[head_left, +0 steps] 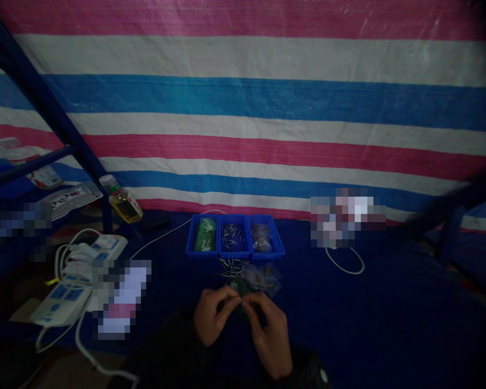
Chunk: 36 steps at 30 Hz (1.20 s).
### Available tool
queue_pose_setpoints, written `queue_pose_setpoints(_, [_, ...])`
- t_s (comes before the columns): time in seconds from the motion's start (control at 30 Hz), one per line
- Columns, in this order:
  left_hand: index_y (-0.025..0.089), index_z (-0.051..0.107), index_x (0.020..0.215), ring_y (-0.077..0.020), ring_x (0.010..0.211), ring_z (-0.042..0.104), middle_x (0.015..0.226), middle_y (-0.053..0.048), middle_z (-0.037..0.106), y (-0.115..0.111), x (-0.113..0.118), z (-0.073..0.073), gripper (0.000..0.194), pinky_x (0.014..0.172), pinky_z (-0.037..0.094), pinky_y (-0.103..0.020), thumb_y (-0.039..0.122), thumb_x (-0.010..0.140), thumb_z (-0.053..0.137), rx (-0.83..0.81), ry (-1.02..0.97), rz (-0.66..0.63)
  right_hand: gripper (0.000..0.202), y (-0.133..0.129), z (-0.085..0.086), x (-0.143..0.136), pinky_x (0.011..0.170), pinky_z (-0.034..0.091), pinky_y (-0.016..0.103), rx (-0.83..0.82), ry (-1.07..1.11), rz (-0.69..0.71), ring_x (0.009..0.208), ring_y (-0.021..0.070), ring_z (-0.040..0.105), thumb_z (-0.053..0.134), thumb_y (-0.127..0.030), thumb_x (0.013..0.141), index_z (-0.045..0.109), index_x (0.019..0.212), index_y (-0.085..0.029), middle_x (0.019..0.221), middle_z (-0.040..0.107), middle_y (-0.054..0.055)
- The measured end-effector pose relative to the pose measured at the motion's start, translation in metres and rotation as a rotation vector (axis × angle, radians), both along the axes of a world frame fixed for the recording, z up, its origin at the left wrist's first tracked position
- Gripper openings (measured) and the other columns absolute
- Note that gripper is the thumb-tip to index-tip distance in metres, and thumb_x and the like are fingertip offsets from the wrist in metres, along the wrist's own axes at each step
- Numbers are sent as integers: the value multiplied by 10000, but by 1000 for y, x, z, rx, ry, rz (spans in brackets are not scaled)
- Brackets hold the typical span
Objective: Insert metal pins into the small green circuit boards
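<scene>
Left hand (213, 317) and right hand (270, 334) pinch narrow, tips nearly meeting on small piece (244, 301), type unclear. Green material (238, 287) just beyond fingertips; metal pins (233, 266) and clear bags (264, 276) farther, before blue bins (202, 255). Advised: light grip, low working height, steady wrists.

Metal pins (232, 267) beyond left hand (216, 316)

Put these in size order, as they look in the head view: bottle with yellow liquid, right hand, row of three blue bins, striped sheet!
1. Striped sheet
2. Row of three blue bins
3. Right hand
4. Bottle with yellow liquid
The hand seems nearer the camera than the bottle, which makes it look bigger.
</scene>
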<state>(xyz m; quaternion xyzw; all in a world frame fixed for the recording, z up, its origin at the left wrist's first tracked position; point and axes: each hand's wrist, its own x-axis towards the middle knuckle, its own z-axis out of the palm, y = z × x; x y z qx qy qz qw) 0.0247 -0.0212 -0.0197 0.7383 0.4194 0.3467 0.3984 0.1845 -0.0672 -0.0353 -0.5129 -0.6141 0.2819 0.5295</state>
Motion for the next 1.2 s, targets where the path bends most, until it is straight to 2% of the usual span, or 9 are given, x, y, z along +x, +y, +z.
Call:
queue_pose_setpoints(0.33, [172,698,792,-123,561,554,616,14,610,-1,0,-2,288,580,379,-226,321,987,548,6,32,-4,208,0,-1,1,699,515,252,-7,-9,-2,746,172,667,512,-248,1016,699,934,-208,836,695,31])
queue_pose_setpoints(0.5, [175,692,765,-122,538,533,585,17,589,-2,1,-3,305,572,362,-236,330,985,549,42,39,19,255,0,1,1,631,480,241,18,-62,-49,668,154,633,504,-254,1021,665,831,-201,755,667,16])
queue_pose_setpoints(0.67, [172,693,758,-120,523,530,578,14,587,-3,1,-1,299,566,350,-239,311,984,555,51,31,15,383,-1,3,0,546,388,228,-47,-124,-86,544,116,520,436,-304,1056,575,716,-195,623,565,-24])
queue_pose_setpoints(0.87, [174,701,758,-125,517,527,569,12,579,-5,1,3,287,556,341,-246,298,974,560,42,24,23,445,-2,-5,3,519,331,237,-33,-147,-157,495,97,455,451,-346,1049,488,633,-193,559,481,-44])
queue_pose_setpoints(0.97, [174,694,745,-125,510,524,550,19,555,-6,1,3,291,550,338,-247,306,970,566,23,21,50,379,-4,-7,6,555,387,239,-29,-110,-134,554,123,520,481,-339,1035,559,693,-196,623,557,-20])
queue_pose_setpoints(1.07, [174,685,753,-121,506,499,547,28,530,-5,0,2,293,545,333,-247,319,974,560,10,12,61,254,-4,-8,7,680,481,263,-22,-46,-110,718,171,633,503,-305,1021,670,860,-200,799,680,31])
queue_pose_setpoints(1.2, [166,674,780,-119,535,500,588,25,539,-3,-1,2,295,555,350,-240,325,988,538,3,3,60,178,-3,-8,7,751,524,291,-29,27,-91,801,195,673,544,-259,995,709,953,-208,922,725,57])
